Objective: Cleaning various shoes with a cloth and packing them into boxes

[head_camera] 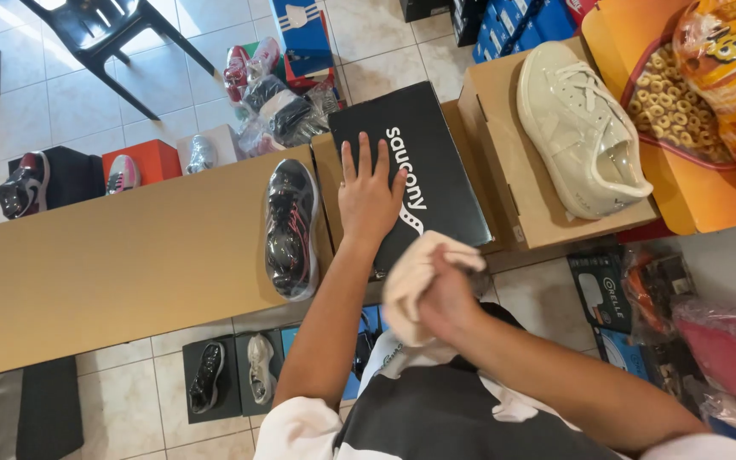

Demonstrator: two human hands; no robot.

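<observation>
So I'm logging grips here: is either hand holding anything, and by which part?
The right hand grips a bunched cream cloth around its middle. The left hand holds nothing, lying flat on the black shoebox.

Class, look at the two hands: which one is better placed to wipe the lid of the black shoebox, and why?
Probably the right hand: it already grips the beige cloth at the near edge of the black shoebox. The left hand lies flat on the lid, bracing it.

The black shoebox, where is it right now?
In the head view the black shoebox lies at centre on the brown cardboard surface, under the left hand, between a plastic-wrapped black sneaker and a cream sneaker.
</observation>
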